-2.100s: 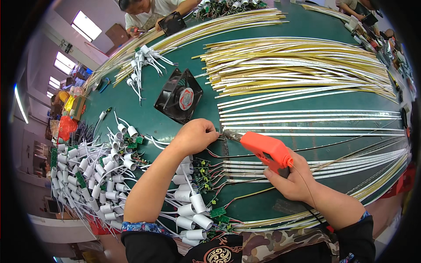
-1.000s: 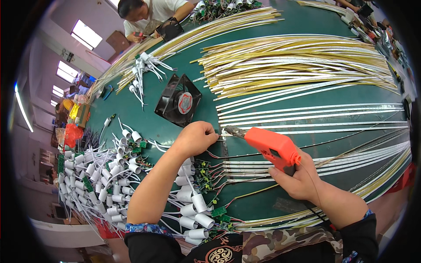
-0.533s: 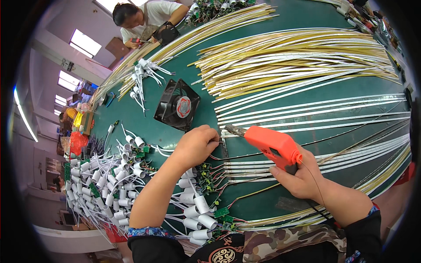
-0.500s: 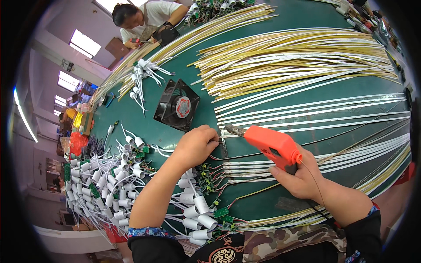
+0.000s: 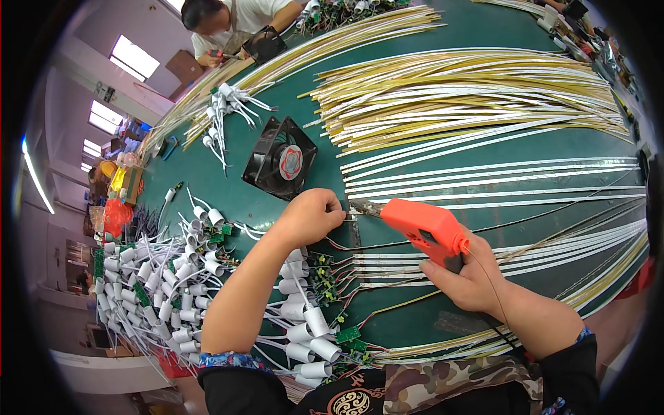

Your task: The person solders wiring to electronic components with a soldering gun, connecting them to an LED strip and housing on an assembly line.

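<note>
My right hand (image 5: 470, 273) is closed round the grip of an orange-red soldering gun (image 5: 423, 225). Its dark tip points left, just beside the fingertips of my left hand (image 5: 311, 218). The left fingers are pinched together at the left ends of the white LED strips (image 5: 429, 206); whatever is between them is hidden. Below, thin red and dark wires join more strips (image 5: 401, 271) to small green circuit boards (image 5: 323, 277). White lamp caps (image 5: 315, 321) with white leads lie near my left forearm.
A black fan (image 5: 282, 159) stands just beyond my left hand. A large pile of white and yellow strips (image 5: 470, 97) covers the far right. Many white caps (image 5: 145, 290) heap up at the left. Across the green table (image 5: 387, 48), another person (image 5: 238, 31) works with a tool.
The soldering gun has shifted slightly left, its tip now closer to my left fingertips. My left hand stays pinched in nearly the same place. The view has tilted a little.
</note>
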Motion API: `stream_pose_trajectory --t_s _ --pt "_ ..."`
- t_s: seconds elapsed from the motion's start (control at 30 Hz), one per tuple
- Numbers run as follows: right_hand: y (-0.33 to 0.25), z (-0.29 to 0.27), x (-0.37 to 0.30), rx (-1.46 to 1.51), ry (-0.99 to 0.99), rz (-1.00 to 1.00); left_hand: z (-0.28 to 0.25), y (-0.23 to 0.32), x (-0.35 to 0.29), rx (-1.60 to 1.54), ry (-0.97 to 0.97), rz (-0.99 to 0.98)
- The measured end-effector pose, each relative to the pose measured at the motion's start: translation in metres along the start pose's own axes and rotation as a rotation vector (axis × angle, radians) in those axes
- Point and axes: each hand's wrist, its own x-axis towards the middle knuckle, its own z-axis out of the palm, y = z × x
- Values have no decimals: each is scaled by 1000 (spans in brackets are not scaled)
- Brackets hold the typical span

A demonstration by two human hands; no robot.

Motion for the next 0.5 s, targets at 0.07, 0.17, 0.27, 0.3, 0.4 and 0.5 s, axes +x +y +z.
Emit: stream_pose_trajectory --t_s 0.07,0.17,0.27,0.3,0.4,0.5 --pt "0 1 1 -23 -10 28 0 0 1 -26 -7 -14" --pt "0 3 3 -49 -35 43 -1 0 1 -46 -16 -29" --pt "0 4 4 -86 -36 20 -1 -1 1 -44 -19 -41" --pt "0 5 4 -87 -38 20 -1 -1 2 -45 -20 -50" --pt "-1 5 4 -103 -38 8 -1 0 2 -49 -20 -60" --pt "0 5 3 -104 -47 16 -1 1 3 -36 -24 -69"
